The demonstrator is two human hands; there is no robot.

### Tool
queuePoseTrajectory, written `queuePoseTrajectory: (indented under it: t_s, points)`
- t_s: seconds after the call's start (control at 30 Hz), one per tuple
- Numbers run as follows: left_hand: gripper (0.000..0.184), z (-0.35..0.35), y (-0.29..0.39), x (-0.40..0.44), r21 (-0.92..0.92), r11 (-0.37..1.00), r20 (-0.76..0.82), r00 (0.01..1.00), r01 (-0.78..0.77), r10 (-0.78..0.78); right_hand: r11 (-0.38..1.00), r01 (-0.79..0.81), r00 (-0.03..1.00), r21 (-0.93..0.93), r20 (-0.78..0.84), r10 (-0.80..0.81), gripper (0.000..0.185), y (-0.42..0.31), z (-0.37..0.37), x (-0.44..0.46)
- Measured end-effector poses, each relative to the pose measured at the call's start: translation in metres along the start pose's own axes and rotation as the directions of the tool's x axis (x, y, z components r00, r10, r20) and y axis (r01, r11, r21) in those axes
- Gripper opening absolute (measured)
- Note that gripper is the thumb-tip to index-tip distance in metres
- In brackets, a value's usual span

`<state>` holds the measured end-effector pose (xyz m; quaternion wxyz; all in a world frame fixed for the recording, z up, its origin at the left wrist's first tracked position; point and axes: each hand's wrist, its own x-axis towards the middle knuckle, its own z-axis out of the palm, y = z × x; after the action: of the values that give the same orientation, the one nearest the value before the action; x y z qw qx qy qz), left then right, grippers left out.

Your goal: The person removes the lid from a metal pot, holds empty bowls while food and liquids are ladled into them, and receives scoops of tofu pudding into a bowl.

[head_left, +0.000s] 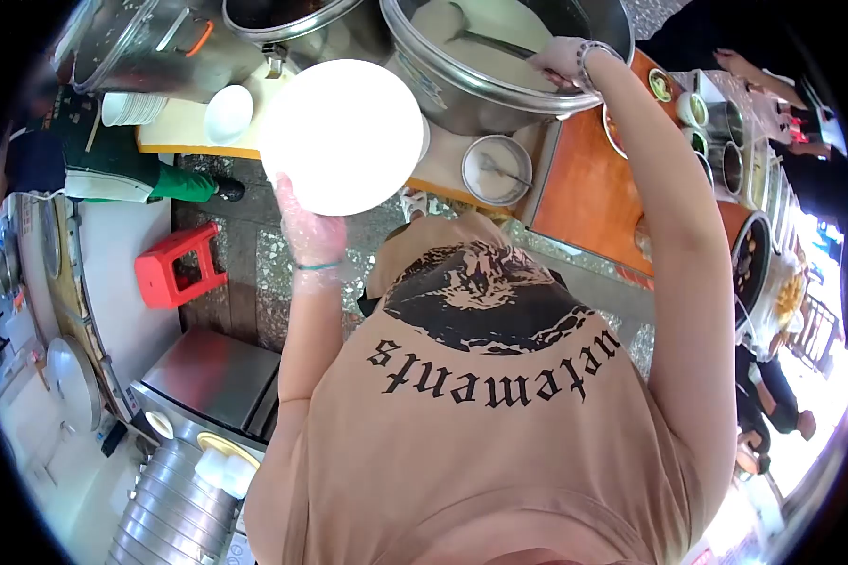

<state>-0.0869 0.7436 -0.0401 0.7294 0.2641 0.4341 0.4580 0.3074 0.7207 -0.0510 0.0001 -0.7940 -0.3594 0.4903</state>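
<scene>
My left hand [313, 226], in a clear plastic glove, holds a round white bowl [341, 137] by its near edge, close to the camera. My right hand [561, 64], with a bracelet at the wrist, grips the handle of a metal ladle [499, 42] at the rim of a large steel pot [462, 99]. The ladle's head rests in the pale white contents [509, 19] of the pot. Below the pot stands a smaller metal bowl [497, 170] with a utensil in it.
More steel pots [316, 36] stand to the left, beside a white bowl [228, 114] and stacked bowls [132, 108]. A red stool [181, 266] is on the floor. Small ingredient bowls [693, 109] line the right counter. Other people [758, 75] are at the far right; a green-clad leg [181, 182] shows left.
</scene>
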Motion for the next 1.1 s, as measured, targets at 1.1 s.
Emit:
queuePoseTrajectory:
  t_s: [1.1]
  points:
    - [0.055, 0.062, 0.035, 0.044, 0.043, 0.989, 0.270, 0.951, 0.144, -0.151, 0.615, 0.237, 0.969, 0.752, -0.140, -0.203, 0.024, 0.064, 0.017, -0.182]
